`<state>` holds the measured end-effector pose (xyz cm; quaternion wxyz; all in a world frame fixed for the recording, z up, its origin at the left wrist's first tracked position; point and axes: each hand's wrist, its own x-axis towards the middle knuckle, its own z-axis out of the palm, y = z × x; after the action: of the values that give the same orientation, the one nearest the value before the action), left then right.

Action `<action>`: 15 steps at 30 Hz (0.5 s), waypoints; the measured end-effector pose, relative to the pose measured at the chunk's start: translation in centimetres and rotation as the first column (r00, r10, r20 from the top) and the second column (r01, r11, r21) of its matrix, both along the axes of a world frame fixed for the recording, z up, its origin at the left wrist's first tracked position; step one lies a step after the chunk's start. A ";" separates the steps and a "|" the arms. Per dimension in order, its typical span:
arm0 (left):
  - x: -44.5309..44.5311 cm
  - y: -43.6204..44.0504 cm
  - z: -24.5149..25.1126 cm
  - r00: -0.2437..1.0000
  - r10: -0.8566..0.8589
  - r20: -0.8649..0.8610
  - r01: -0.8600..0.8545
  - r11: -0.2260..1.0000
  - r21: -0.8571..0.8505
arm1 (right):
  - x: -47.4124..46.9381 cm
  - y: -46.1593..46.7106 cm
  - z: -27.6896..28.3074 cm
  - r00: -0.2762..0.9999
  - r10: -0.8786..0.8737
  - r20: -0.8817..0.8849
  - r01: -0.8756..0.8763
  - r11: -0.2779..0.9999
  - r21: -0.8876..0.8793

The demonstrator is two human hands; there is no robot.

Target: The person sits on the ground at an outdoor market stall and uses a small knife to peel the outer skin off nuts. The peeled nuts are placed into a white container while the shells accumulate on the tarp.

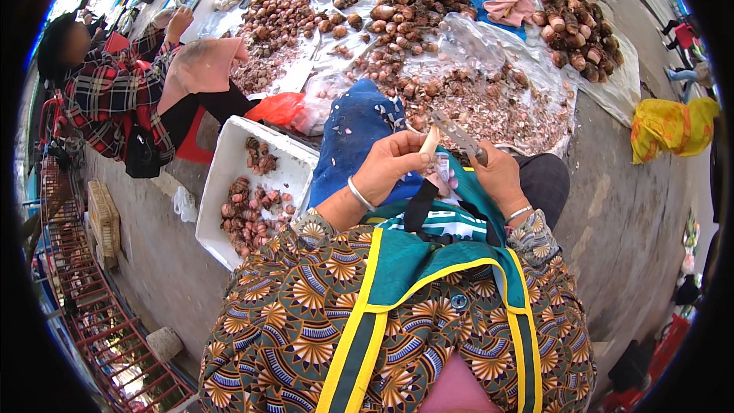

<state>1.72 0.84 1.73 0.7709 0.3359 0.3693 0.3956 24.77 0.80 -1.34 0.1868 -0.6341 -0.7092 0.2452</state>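
Note:
Between the thumb and fingers of my left hand [393, 163] is a pale, peeled, elongated piece of root vegetable [429, 142], tilted upward. My right hand [498, 175] grips the handle of a metal peeler or knife [457, 133], whose blade points up and left, close beside the piece. Under my hands, on my lap, lie a dark strap and a teal cloth with yellow edging. Beyond them, brown and pink peelings [510, 109] cover plastic sheeting, with heaped taro-like corms [401, 17] behind.
A white foam box [221, 155] with reddish corms stands at my left. Past it sits a person in a plaid shirt [123, 83]. A pile of large corms [582, 31] and a pink cloth [507, 3] lie at the upper right, a yellow bag [671, 129] farther right.

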 end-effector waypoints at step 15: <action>0.4 -0.5 -1.3 0.987 0.032 0.159 -0.019 0.996 -0.082 | -1.5 -0.9 0.8 0.996 0.057 -0.067 -0.047 0.989 0.143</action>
<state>2.13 0.37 0.42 0.8058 0.2672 0.3262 0.4158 23.30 -0.14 -0.50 0.2498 -0.5914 -0.7341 0.2214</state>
